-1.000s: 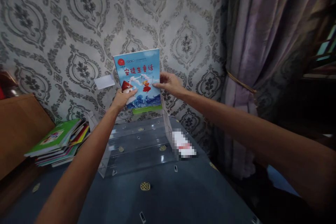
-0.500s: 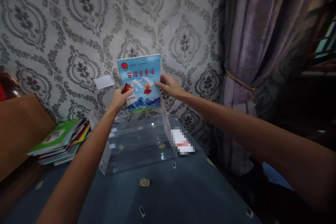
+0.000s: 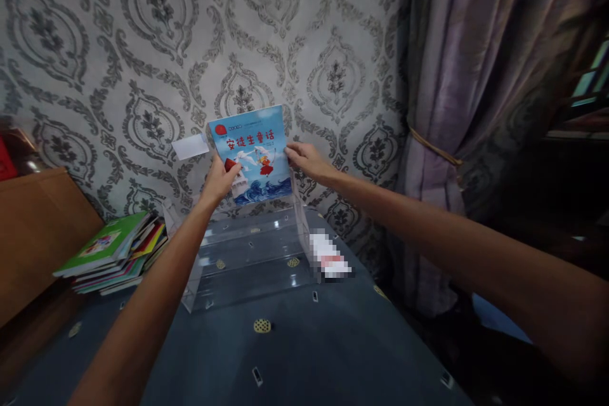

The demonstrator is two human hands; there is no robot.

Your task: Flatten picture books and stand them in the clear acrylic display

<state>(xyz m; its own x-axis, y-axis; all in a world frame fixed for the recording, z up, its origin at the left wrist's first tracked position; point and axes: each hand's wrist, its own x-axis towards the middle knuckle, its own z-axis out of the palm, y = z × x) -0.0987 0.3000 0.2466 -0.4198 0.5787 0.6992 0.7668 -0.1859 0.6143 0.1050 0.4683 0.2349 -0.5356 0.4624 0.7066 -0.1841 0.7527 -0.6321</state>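
A blue picture book (image 3: 254,171) with red Chinese lettering on its cover stands above the back of a clear plastic rack (image 3: 247,273), leaning slightly to the left. My left hand (image 3: 220,179) grips its left edge, thumb on the cover and fingers hidden behind. At the right edge, my right hand (image 3: 307,158) has its fingertips closed on the book's side. The book's lower edge is near the rack's rear tier; whether it rests there I cannot tell.
A stack of books (image 3: 111,247) lies at the left beside a brown box (image 3: 42,228). On the dark patterned tablecloth (image 3: 285,361), a blurred white item (image 3: 328,254) lies right of the rack. A white card (image 3: 190,147) is against the wallpaper. A tied curtain (image 3: 432,171) hangs right.
The book has shifted slightly left and down and tilted more. Its green bottom strip no longer shows. The fingers of my right hand have shifted along its right edge.
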